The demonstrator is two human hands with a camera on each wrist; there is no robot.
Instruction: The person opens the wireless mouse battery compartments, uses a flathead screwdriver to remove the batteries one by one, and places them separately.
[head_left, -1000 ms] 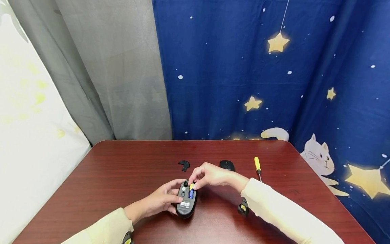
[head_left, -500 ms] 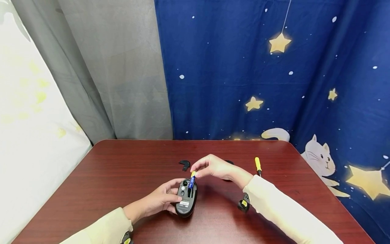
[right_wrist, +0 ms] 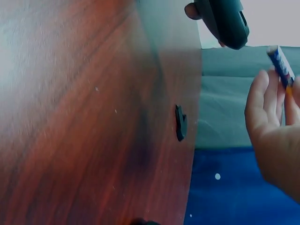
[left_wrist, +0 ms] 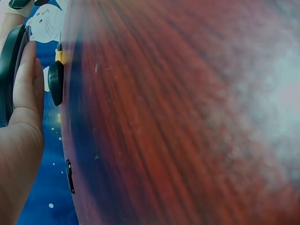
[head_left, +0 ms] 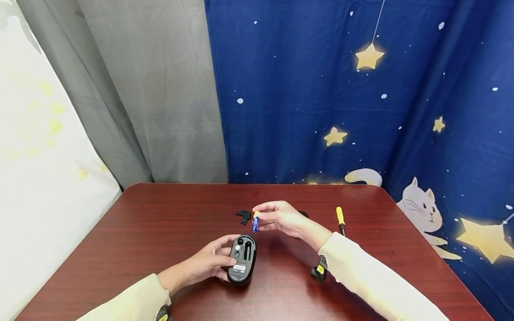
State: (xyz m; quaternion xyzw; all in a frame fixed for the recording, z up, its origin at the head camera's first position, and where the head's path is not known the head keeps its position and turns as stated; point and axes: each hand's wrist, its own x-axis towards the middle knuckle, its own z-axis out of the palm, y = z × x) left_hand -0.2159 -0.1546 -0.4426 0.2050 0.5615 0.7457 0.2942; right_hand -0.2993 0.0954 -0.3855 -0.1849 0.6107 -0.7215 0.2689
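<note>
My left hand (head_left: 214,261) grips a black computer mouse (head_left: 242,267) by its side, underside facing up. The mouse's battery slot (head_left: 247,250) lies uncovered and hollow. Up and to the right of it, my right hand (head_left: 283,218) pinches a blue and yellow battery (head_left: 255,223) by its yellow end, the blue end pointing down. In the right wrist view the battery (right_wrist: 282,66) sticks out past the fingertips, apart from the mouse (right_wrist: 224,21). A black battery cover (head_left: 243,216) lies on the table just left of the battery.
A second black mouse (left_wrist: 56,82) lies on the table beyond my right hand, mostly hidden behind it in the head view. Further right is a screwdriver (head_left: 340,218) with a yellow handle. The reddish-brown table (head_left: 180,209) ends at curtains behind.
The battery has come out of the mouse's slot, lifted up and away by my right hand. My left hand has shifted slightly left with the mouse.
</note>
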